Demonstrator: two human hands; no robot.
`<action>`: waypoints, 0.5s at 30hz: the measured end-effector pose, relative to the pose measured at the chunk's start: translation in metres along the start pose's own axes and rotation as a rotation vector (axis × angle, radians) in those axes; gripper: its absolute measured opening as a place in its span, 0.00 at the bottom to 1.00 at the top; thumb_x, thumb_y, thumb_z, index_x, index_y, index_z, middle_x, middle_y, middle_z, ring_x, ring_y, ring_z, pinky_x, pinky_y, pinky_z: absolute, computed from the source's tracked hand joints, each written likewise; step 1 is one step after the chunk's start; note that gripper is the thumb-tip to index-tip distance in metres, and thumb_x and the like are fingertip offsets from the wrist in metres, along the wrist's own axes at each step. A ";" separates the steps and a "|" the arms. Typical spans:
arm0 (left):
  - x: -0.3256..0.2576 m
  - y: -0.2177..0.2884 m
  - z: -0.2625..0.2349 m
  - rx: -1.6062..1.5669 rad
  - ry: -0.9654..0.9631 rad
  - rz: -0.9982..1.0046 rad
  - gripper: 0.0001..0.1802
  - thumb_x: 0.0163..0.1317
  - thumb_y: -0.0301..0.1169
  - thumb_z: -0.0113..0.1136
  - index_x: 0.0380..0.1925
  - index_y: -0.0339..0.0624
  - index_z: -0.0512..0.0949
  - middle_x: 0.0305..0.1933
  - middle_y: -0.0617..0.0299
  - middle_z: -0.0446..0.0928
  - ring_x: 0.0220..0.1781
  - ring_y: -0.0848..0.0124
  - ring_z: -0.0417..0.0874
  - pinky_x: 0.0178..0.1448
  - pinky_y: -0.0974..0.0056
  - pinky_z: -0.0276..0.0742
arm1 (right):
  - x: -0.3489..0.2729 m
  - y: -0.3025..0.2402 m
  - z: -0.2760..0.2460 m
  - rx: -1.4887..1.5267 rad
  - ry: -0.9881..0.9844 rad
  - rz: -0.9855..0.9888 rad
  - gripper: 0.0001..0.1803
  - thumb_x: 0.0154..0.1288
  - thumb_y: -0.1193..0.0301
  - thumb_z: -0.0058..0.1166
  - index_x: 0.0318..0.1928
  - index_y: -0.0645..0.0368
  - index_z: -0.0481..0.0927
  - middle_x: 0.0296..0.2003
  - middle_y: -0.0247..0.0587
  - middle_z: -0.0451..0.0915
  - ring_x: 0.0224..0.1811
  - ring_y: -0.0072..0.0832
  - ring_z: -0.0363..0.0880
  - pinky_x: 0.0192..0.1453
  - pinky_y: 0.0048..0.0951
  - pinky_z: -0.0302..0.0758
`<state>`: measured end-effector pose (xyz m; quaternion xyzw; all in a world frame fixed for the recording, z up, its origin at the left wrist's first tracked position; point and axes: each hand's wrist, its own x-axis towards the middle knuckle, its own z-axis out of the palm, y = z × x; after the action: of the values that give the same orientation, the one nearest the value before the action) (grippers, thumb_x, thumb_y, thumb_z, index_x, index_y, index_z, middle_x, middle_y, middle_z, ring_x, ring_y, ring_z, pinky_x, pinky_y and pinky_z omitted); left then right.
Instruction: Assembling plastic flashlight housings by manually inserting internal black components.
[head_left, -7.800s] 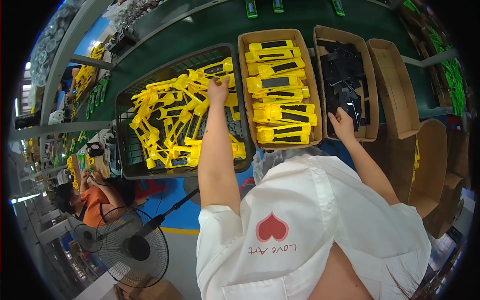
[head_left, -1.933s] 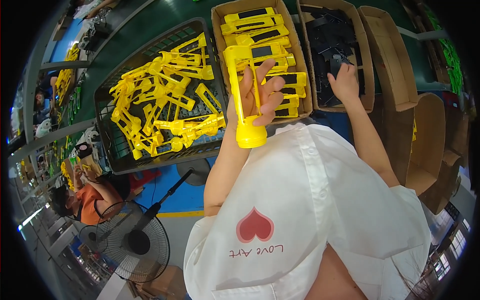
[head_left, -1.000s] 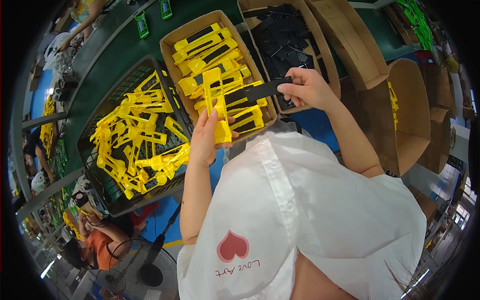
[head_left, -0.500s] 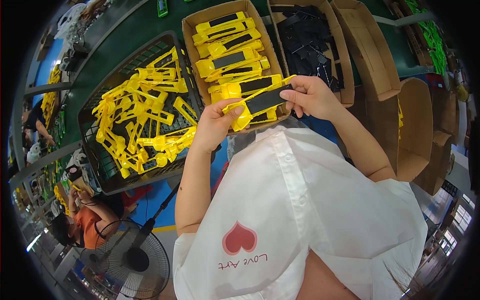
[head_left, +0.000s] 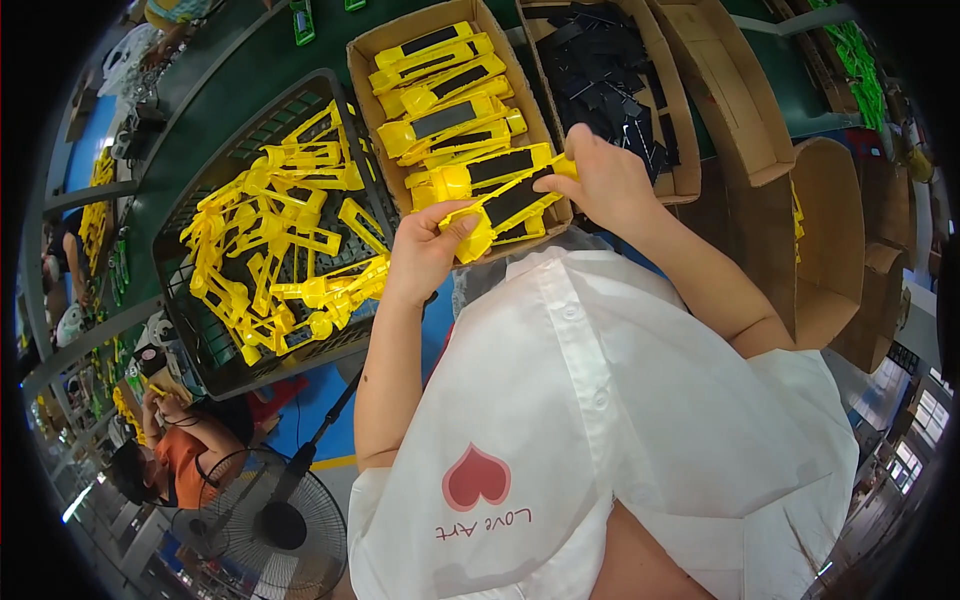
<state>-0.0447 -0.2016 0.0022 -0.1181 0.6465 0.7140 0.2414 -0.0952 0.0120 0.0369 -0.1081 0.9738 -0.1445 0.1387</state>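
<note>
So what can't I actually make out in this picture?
All in the head view:
Held yellow part: underside turned away, ends partly covered by the left hand and right hand.
Its black strip: upper end under the right thumb.
Black heap: lower pieces buried.
Heap's box: far end cut off by the top edge.
Co-worker's item: too small.

Holding a black strip (head_left: 513, 204) against a yellow casing (head_left: 480, 236) with both hands (head_left: 420, 254), mid-frame, right of a dark crate (head_left: 240, 378).

Dark green desk (head_left: 262, 85), black plastic crate (head_left: 215, 378) on its left part, three long open cardboard boxes (head_left: 523, 90) side by side to the crate's right, two small green items (head_left: 303, 22) farther back
</note>
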 end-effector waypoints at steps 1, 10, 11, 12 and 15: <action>0.002 -0.004 -0.002 -0.002 0.004 0.002 0.11 0.56 0.25 0.54 0.39 0.33 0.74 0.30 0.62 0.76 0.29 0.76 0.77 0.32 0.72 0.74 | 0.005 0.007 0.003 -0.001 0.000 -0.005 0.21 0.52 0.57 0.55 0.35 0.63 0.68 0.28 0.45 0.77 0.24 0.31 0.76 0.28 0.26 0.72; 0.019 0.017 0.048 1.269 0.164 0.252 0.13 0.49 0.37 0.56 0.19 0.38 0.71 0.20 0.49 0.73 0.27 0.52 0.75 0.32 0.55 0.70 | 0.003 0.021 0.040 0.535 -0.109 -0.009 0.23 0.50 0.57 0.58 0.35 0.61 0.65 0.27 0.47 0.76 0.30 0.34 0.76 0.34 0.28 0.71; 0.027 0.011 0.052 1.210 0.148 0.318 0.12 0.48 0.36 0.56 0.19 0.39 0.71 0.20 0.49 0.73 0.27 0.52 0.75 0.31 0.55 0.70 | 0.000 0.020 0.043 0.617 -0.103 -0.019 0.25 0.50 0.56 0.58 0.36 0.62 0.63 0.29 0.48 0.76 0.31 0.35 0.76 0.35 0.29 0.71; 0.033 0.006 0.055 1.150 0.130 0.384 0.11 0.47 0.35 0.57 0.19 0.39 0.71 0.20 0.48 0.73 0.26 0.52 0.75 0.31 0.54 0.70 | -0.002 0.018 0.044 0.591 -0.112 -0.054 0.27 0.51 0.56 0.57 0.38 0.62 0.61 0.32 0.49 0.75 0.33 0.35 0.76 0.36 0.29 0.71; 0.041 0.006 0.052 1.148 0.143 0.456 0.08 0.46 0.33 0.57 0.20 0.41 0.73 0.21 0.49 0.73 0.28 0.52 0.75 0.31 0.54 0.70 | 0.002 0.025 0.049 0.696 -0.074 -0.106 0.26 0.53 0.56 0.55 0.39 0.61 0.59 0.33 0.47 0.74 0.30 0.30 0.75 0.32 0.25 0.71</action>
<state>-0.0753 -0.1428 -0.0055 0.1240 0.9508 0.2766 0.0642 -0.0867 0.0223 -0.0168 -0.1097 0.8535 -0.4708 0.1949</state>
